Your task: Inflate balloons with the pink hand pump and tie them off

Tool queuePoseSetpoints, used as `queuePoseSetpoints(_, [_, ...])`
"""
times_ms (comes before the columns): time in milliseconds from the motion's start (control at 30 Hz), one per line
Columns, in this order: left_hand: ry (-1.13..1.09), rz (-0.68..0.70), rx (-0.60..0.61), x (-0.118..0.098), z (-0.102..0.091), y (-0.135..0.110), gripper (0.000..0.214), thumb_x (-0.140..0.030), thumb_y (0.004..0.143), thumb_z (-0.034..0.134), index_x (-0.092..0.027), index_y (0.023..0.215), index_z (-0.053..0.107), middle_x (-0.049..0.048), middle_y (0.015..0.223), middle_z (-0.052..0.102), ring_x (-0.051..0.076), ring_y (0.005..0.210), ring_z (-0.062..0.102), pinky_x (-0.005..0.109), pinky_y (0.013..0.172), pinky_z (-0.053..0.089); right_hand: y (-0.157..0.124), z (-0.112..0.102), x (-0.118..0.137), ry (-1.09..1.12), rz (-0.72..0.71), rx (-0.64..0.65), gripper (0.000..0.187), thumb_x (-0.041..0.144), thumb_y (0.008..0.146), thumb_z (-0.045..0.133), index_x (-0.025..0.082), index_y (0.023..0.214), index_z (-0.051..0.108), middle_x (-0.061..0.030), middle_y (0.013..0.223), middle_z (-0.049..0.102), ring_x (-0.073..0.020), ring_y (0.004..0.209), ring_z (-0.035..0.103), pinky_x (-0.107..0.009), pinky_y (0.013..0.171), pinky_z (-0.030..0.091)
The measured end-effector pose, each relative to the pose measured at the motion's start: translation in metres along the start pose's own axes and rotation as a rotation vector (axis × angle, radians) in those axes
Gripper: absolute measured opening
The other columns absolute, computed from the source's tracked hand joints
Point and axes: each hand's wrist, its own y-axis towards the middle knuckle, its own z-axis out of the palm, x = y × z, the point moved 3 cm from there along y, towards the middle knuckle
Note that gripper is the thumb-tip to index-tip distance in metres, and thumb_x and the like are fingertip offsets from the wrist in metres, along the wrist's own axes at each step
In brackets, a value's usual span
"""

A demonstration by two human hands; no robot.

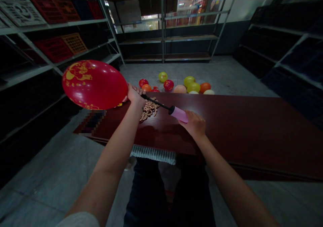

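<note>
A large red balloon [97,84] with yellow printing is inflated and points off to the left. At its neck, my left hand [135,94] is closed around the balloon's mouth and the front end of a hand pump. The pump's black rod [158,103] is drawn out between my hands. Around the pump's pink barrel [179,114] my right hand [195,123] is wrapped. Beneath the rod, a pile of limp, uninflated beige balloons [150,109] lies on the dark red table [239,126]. Something small and yellow [120,104] shows partly behind the red balloon.
Several inflated balloons, among them a yellow one [193,87] and an orange one [205,87], rest on the floor beyond the table. A blurred-out dark item [93,121] lies at the table's left end. Metal shelves [163,40] with crates [54,48] at left surround the area.
</note>
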Motion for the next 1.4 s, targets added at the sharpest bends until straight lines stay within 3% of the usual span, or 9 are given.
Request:
queuePoseSetpoints(167, [0.063,-0.007,0.079,0.041,0.022,-0.033,0.053,-0.041,0.107,0.043,-0.022,0.062,0.025,-0.0072,0.048,0.02,0.008,0.037,0.021,0.025,0.041,0.024,0.001,0.0,0.0,0.021,0.053,0.002,0.038,0.047,0.09,0.062,0.017,0.111,0.069,-0.0081,0.085,0.073,-0.0201,0.07,0.061,-0.03,0.062,0.028])
queuePoseSetpoints(333, [0.104,-0.041,0.144,0.092,0.018,-0.061,0.052,-0.044,0.106,0.047,-0.022,0.064,0.027,-0.0077,0.049,0.022,0.007,0.036,0.023,0.024,0.042,0.025,0.001,-0.006,0.001,0.065,0.075,0.066,0.04,0.048,0.095,0.057,0.015,0.116,0.065,-0.0122,0.094,0.074,-0.0227,0.077,0.065,-0.032,0.064,0.029])
queuePoseSetpoints(433, [0.079,-0.049,0.145,0.103,0.015,-0.064,0.049,-0.036,0.108,0.042,-0.021,0.063,0.028,-0.007,0.048,0.023,0.008,0.036,0.024,0.024,0.042,0.024,0.002,-0.017,0.007,0.082,0.107,0.121,0.039,0.049,0.095,0.058,0.015,0.114,0.064,-0.013,0.096,0.076,-0.0238,0.078,0.066,-0.032,0.063,0.029])
queuePoseSetpoints(600, [0.038,-0.03,0.129,0.072,0.013,-0.06,0.05,-0.035,0.105,0.05,-0.022,0.062,0.029,-0.0073,0.046,0.024,0.008,0.035,0.025,0.025,0.04,0.023,0.007,-0.04,0.034,0.19,0.164,0.3,0.039,0.054,0.092,0.063,0.02,0.11,0.064,-0.0117,0.097,0.077,-0.0252,0.077,0.069,-0.03,0.06,0.027])
queuePoseSetpoints(833, [0.091,-0.265,0.021,0.016,-0.01,-0.056,0.049,-0.033,0.103,0.051,-0.021,0.061,0.029,-0.0084,0.044,0.024,0.007,0.032,0.022,0.023,0.038,0.019,0.005,-0.043,0.07,0.715,0.297,0.697,0.038,0.057,0.089,0.064,0.024,0.108,0.065,-0.0017,0.069,0.071,-0.0189,0.048,0.062,-0.026,0.049,0.033])
queuePoseSetpoints(967, [0.04,-0.269,-0.076,-0.009,-0.025,-0.042,0.049,-0.031,0.101,0.054,-0.022,0.062,0.027,-0.0093,0.045,0.023,0.006,0.032,0.021,0.021,0.038,0.019,0.006,-0.049,0.069,0.683,0.227,0.742,0.036,0.054,0.087,0.066,0.025,0.108,0.068,-0.0035,0.071,0.074,-0.0197,0.046,0.062,-0.028,0.047,0.035])
queuePoseSetpoints(1100, [0.004,-0.29,-0.15,-0.033,-0.039,-0.028,0.046,-0.028,0.103,0.049,-0.022,0.063,0.027,-0.0093,0.045,0.021,0.006,0.032,0.02,0.021,0.037,0.02,0.004,-0.061,0.051,0.617,0.184,0.758,0.038,0.055,0.083,0.069,0.029,0.109,0.072,-0.0067,0.078,0.078,-0.0226,0.05,0.065,-0.032,0.05,0.039])
queuePoseSetpoints(1200, [-0.012,-0.275,-0.158,-0.047,-0.047,-0.021,0.044,-0.024,0.103,0.045,-0.021,0.062,0.028,-0.009,0.045,0.021,0.006,0.031,0.019,0.02,0.036,0.021,-0.001,-0.069,0.036,0.548,0.174,0.763,0.03,0.055,0.08,0.07,0.033,0.101,0.074,-0.0051,0.071,0.076,-0.0248,0.052,0.066,-0.034,0.053,0.041])
queuePoseSetpoints(1400, [-0.082,-0.215,-0.102,-0.054,-0.038,-0.021,0.046,-0.022,0.104,0.043,-0.02,0.062,0.026,-0.0081,0.044,0.022,0.006,0.032,0.02,0.02,0.037,0.019,0.0,-0.077,0.02,0.452,0.126,0.653,0.032,0.054,0.08,0.069,0.031,0.102,0.074,-0.008,0.077,0.076,-0.0276,0.06,0.068,-0.036,0.056,0.041])
